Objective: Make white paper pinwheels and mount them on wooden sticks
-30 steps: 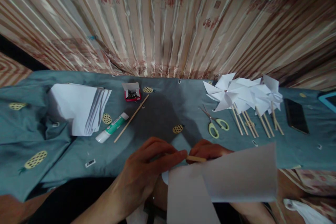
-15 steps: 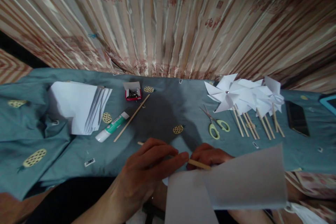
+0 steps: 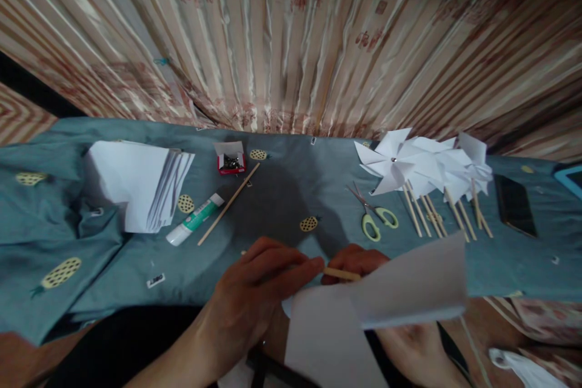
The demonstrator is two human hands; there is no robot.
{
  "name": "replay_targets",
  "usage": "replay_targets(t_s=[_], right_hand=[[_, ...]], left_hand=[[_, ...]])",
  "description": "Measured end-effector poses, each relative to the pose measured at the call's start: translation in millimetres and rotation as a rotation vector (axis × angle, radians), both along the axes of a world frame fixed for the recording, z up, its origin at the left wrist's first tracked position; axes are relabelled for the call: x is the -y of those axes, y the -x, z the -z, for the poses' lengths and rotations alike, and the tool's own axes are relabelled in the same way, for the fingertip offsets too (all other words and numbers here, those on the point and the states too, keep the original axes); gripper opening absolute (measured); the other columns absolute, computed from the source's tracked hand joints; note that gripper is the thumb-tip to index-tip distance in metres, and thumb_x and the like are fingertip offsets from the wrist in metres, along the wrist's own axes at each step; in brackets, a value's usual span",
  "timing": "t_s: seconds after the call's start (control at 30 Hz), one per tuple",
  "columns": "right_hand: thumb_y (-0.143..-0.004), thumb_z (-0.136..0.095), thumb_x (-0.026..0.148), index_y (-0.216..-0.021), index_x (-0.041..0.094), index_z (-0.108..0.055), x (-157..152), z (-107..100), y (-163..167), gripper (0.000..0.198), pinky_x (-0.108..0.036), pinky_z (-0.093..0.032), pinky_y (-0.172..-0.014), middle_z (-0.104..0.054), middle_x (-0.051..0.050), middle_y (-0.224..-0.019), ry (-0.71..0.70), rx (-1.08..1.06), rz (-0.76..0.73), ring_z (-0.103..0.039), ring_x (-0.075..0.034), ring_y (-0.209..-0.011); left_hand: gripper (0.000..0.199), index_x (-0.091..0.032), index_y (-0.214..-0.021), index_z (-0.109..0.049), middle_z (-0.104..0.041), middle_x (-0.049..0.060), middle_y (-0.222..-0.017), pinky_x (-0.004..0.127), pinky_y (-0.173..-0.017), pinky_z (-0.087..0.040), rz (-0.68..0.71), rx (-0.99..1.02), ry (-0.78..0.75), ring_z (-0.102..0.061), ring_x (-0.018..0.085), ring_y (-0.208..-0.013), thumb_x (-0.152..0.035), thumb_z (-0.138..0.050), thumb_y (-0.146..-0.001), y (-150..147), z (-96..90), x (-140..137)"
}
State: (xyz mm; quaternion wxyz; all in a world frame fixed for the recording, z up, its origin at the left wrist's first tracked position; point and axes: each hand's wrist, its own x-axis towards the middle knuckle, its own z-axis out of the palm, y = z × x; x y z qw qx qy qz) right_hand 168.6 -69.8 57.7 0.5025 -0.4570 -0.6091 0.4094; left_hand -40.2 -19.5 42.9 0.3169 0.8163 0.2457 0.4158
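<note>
My left hand (image 3: 266,288) is closed around a thin wooden stick (image 3: 343,274), whose end pokes out past the fingertips toward the right. Curled behind that end, my right hand (image 3: 357,259) grips a white paper pinwheel (image 3: 334,336). One of its blades rises to the right and hides much of the right hand and wrist. Paper and stick meet between the two hands, but I cannot tell whether they are joined.
Ahead lie a red box of pins (image 3: 231,162), a loose stick (image 3: 228,204) and a glue stick (image 3: 194,219). Folded paper (image 3: 136,179) is at left. Scissors (image 3: 373,213), finished pinwheels (image 3: 421,160) and a phone (image 3: 515,206) are at right, on a blue-green cloth (image 3: 282,188).
The right hand and the pinwheel have turned a little. The right blade has swung up and to the left, showing more of the right wrist. The left hand has barely moved.
</note>
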Motion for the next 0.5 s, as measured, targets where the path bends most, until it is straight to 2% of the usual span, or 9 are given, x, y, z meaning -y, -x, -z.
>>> replay_targets(t_s=[0.07,0.13,0.23,0.3,0.37,0.5], right_hand=[[-0.092,-0.058,0.034,-0.095,0.025,-0.069,-7,3,-1,0.014,-0.025,-0.054,-0.068,-0.071,-0.002,-0.084,0.057,0.019,0.064,-0.066,-0.016,-0.076],[-0.090,-0.062,0.031,-0.092,0.024,-0.071,-15,6,-2,0.012,-0.021,-0.051,-0.061,-0.071,-0.001,-0.078,0.153,0.014,0.123,-0.064,-0.013,-0.067],[-0.087,-0.065,0.038,-0.087,0.020,-0.071,-28,8,-3,0.019,-0.020,-0.046,-0.053,-0.069,-0.001,-0.071,0.247,-0.048,0.135,-0.059,-0.012,-0.058],[-0.084,-0.067,0.043,-0.084,0.018,-0.071,-33,8,-3,0.025,-0.019,-0.043,-0.050,-0.067,-0.001,-0.068,0.280,-0.098,0.130,-0.056,-0.011,-0.056],[-0.082,-0.069,0.046,-0.082,0.017,-0.070,-37,7,-2,0.028,-0.019,-0.041,-0.048,-0.065,-0.001,-0.067,0.304,-0.140,0.115,-0.053,-0.010,-0.054],[-0.080,-0.070,0.045,-0.085,0.017,-0.070,-38,7,-1,0.028,-0.019,-0.040,-0.047,-0.066,-0.001,-0.069,0.335,-0.207,0.071,-0.053,-0.009,-0.053]], left_hand=[[0.033,-0.021,-0.120,-0.066,-0.071,0.006,-0.100,0.024,-0.075,-0.055,-0.017,0.040,0.137,-0.065,0.015,-0.090,-0.012,-0.049,-0.092,-4,0.9,-3],[0.031,-0.022,-0.110,-0.072,-0.073,0.005,-0.097,0.023,-0.076,-0.056,-0.035,0.043,0.364,-0.068,0.015,-0.087,-0.011,-0.053,-0.088,-8,1.9,-5],[0.026,-0.022,-0.098,-0.076,-0.074,0.004,-0.100,0.024,-0.076,-0.056,-0.012,0.080,0.716,-0.069,0.016,-0.086,-0.012,-0.060,-0.081,-16,4.3,-6],[0.024,-0.020,-0.096,-0.077,-0.074,0.006,-0.104,0.026,-0.076,-0.057,0.020,0.147,0.885,-0.070,0.019,-0.089,-0.016,-0.062,-0.079,-20,6.3,-6],[0.021,-0.018,-0.094,-0.078,-0.074,0.007,-0.105,0.028,-0.079,-0.057,0.031,0.198,0.978,-0.070,0.021,-0.092,-0.022,-0.066,-0.076,-21,8.3,-6],[0.021,-0.018,-0.091,-0.078,-0.075,0.006,-0.102,0.028,-0.079,-0.055,0.036,0.219,1.045,-0.069,0.022,-0.092,-0.026,-0.070,-0.073,-20,12.4,-6]])
